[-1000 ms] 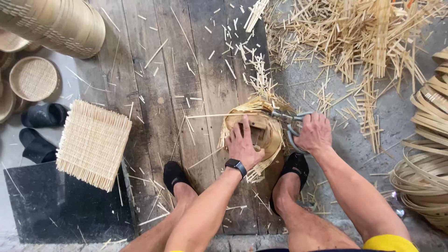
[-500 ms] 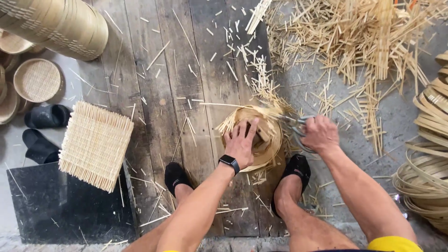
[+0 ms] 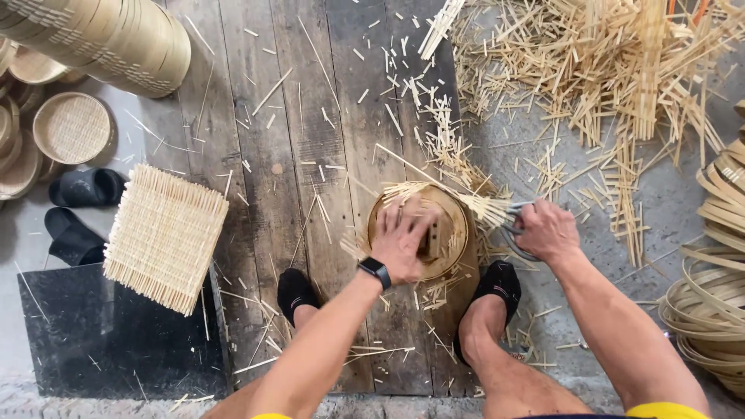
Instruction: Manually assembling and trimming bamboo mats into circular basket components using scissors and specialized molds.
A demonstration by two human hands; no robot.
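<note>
A round bamboo steamer frame (image 3: pixel 454 233) with a woven mat in it sits on the wooden board (image 3: pixel 310 140) between my feet. My left hand (image 3: pixel 402 237), a dark watch on its wrist, presses flat on top of the frame. My right hand (image 3: pixel 547 230) grips metal shears (image 3: pixel 514 233) at the frame's right edge, where loose strip ends (image 3: pixel 485 206) stick out.
A stack of square woven mats (image 3: pixel 164 235) lies at left, over a black slab (image 3: pixel 109 334). Black slippers (image 3: pixel 81 209), round steamer rings (image 3: pixel 71 126) and a tall stack of rings (image 3: pixel 109 35) are at far left. Cut bamboo strips (image 3: pixel 605 70) and coiled bands (image 3: pixel 710 302) fill the right.
My left hand has turned the frame and shifted on top of it. The right hand with the shears has moved slightly along the rim, and more trimmed ends lie around.
</note>
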